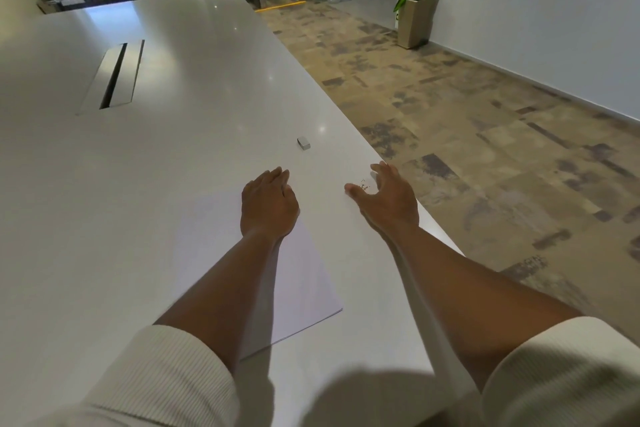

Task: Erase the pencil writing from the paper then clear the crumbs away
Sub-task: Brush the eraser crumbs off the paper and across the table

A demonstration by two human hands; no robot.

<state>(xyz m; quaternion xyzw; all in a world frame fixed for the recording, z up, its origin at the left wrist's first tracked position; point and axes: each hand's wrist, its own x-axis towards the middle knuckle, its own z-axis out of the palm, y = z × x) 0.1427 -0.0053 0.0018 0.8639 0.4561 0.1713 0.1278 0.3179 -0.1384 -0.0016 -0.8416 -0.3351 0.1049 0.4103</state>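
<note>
The left hand (268, 203) lay flat, fingers straight and together, pressing on the far edge of the paper (294, 274), most likely to keep the sheet from sliding. The right hand (389, 196) rested beside it at the bench (156, 156) edge, palm down, fingers spread and slightly cupped, thumb stretched toward the left hand; it held nothing. In the hollow between that thumb and the fingers sat a small cluster of brownish crumbs (363, 186), so the hand looked placed to sweep them toward the bench edge just beyond it, with the floor below.

The paper ran back from under the left hand toward the person, partly covered by the left forearm. No pencil marks could be made out on its visible part, which suggested the erasing was done and the clearing under way, though faint traces would be too small to tell.

Beyond both hands, roughly between them and a little farther out, the eraser (303, 143) lay loose on the bench, touched by neither hand, seemingly set aside as no longer needed. Cream ribbed sleeves (156, 374) were pushed up both forearms, probably to keep them off the crumbs.
</note>
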